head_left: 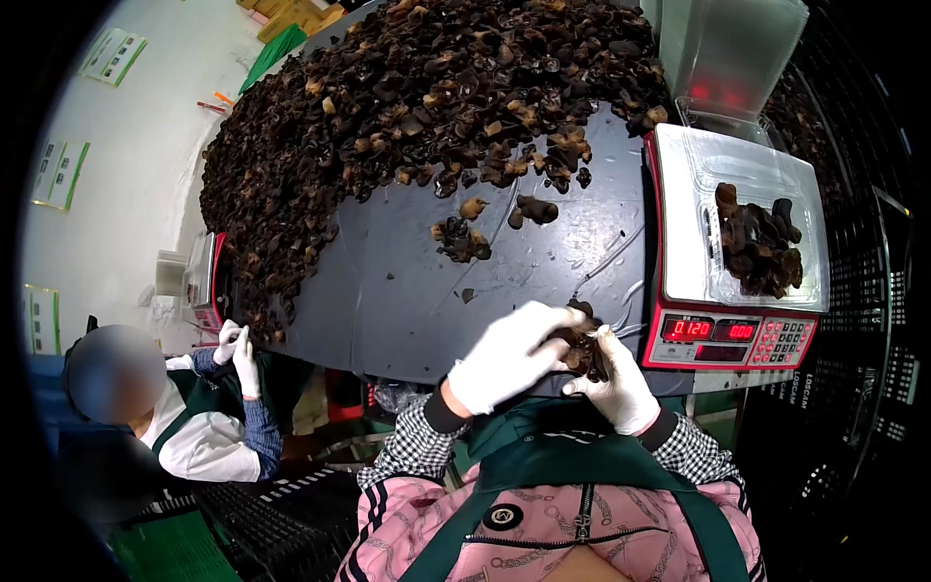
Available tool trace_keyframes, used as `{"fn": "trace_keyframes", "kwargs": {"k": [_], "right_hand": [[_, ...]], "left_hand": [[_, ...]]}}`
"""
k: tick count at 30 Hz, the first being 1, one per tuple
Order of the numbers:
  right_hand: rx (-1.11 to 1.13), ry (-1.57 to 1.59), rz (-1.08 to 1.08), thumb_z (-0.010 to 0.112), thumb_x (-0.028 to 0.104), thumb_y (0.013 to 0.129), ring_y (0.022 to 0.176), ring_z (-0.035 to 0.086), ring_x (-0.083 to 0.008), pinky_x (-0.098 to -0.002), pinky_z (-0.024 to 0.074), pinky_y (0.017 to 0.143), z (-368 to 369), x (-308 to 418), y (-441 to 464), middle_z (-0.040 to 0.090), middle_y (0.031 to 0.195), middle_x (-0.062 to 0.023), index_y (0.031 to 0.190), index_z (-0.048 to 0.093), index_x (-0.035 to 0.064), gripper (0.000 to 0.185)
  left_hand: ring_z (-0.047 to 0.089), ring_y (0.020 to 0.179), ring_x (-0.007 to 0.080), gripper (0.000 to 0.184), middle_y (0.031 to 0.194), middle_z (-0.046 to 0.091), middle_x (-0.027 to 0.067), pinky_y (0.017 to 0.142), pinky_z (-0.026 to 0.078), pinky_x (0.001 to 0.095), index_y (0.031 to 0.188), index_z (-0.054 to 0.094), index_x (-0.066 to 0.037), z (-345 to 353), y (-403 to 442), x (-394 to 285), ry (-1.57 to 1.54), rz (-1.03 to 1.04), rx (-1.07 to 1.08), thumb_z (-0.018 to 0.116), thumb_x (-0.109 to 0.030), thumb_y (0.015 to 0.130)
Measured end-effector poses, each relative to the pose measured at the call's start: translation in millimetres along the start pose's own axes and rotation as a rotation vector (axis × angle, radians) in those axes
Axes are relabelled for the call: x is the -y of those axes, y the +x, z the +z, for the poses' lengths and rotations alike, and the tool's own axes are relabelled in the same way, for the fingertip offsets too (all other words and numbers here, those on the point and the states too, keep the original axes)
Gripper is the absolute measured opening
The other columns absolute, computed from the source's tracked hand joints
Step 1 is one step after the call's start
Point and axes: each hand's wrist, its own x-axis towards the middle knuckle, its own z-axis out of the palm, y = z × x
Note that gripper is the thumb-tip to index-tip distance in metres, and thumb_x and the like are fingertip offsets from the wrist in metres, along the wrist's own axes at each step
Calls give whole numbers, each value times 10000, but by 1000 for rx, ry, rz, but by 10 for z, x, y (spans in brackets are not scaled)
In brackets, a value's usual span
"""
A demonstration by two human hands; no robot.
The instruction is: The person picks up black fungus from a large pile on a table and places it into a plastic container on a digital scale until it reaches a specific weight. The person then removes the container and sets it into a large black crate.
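Observation:
Both of my hands wear white gloves and meet at the table's near edge. Between them is a dark clump of wood ear mushrooms (584, 357). My left hand (514, 357) reaches over the clump from the left, its fingers closed on the top of it. My right hand (621, 388) grips the same clump from the right, thumb and fingers around it. Just right of my hands stands a red digital scale (655, 339) with a lit display reading 0.120. A clear plastic tray (716, 242) holding wood ear mushrooms (761, 241) rests on its plate.
A big heap of wood ear mushrooms (436, 97) covers the far and left table (388, 281). A few loose pieces (461, 240) lie nearer. Stacked clear trays (732, 58) stand behind the scale. On the left, a gloved co-worker (208, 427) works beside another scale (206, 281). Black crates (853, 320) line the right.

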Motion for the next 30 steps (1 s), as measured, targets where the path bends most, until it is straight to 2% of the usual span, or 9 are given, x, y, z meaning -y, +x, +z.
{"fn": "trace_keyframes", "kwargs": {"k": [2,5,7,10,14,17,20,24,30], "right_hand": [[1,61,7,526,306,1076,983,702,-209,-282,544,648,-96,-34,67,701,1178,-92,1356,570,57,378],[6,27,5,563,221,1048,930,715,-208,-269,520,569,-116,33,61,705,1164,-100,1319,586,46,324],[15,3,8,584,189,1031,899,718,-200,-261,513,560,-138,39,42,707,1160,-106,1302,597,37,311],[27,-98,44,563,144,1033,871,711,-195,-231,544,563,-28,115,-58,690,1152,-116,1312,563,8,311],[66,-288,-15,552,48,1001,836,704,-173,-202,516,548,156,387,-278,692,1174,-152,1312,573,-56,329],[-14,-451,-266,579,45,931,655,634,-119,-198,447,493,265,846,-599,729,970,-146,1193,638,-71,292],[-231,-695,-749,632,-6,922,834,684,-124,-249,546,727,226,1350,-910,718,1078,-124,1143,650,-26,223],[-631,-1176,-1326,690,-18,901,964,642,-127,-271,508,898,35,1984,-861,702,1108,-64,1186,656,3,288],[-495,-1608,-1421,720,-7,855,1272,596,-259,-352,465,1088,-272,2423,-607,627,1350,-129,1369,572,17,536]], "left_hand": [[706,936,250,455,1103,706,116,832,563,337,1330,666,-86,-64,90,-238,-77,-187,204,760,-169,892],[691,932,284,312,1054,698,146,821,556,352,1202,709,-38,-106,381,270,238,258,-83,730,-145,910],[665,984,320,298,1109,686,166,873,538,395,1196,702,-37,-113,654,535,309,23,-300,712,-128,913],[621,1076,340,380,1200,654,168,893,532,423,1235,686,-58,-102,1040,865,699,145,-379,717,-106,859],[635,818,352,338,858,672,147,767,522,447,1124,719,-84,-61,1240,1150,726,190,-218,624,13,814],[636,839,340,350,880,678,133,756,524,432,1115,728,-80,-104,1257,1062,718,203,-275,645,24,791],[679,983,304,419,1038,719,111,882,547,376,1214,725,-96,-66,1245,577,417,213,-396,646,72,838],[682,1025,289,424,1152,726,110,896,546,372,1218,717,-87,111,1352,-508,119,483,-361,685,54,820],[624,1118,355,586,1228,636,158,966,517,437,1338,604,-69,817,1628,-995,223,590,-202,691,8,764]]}}
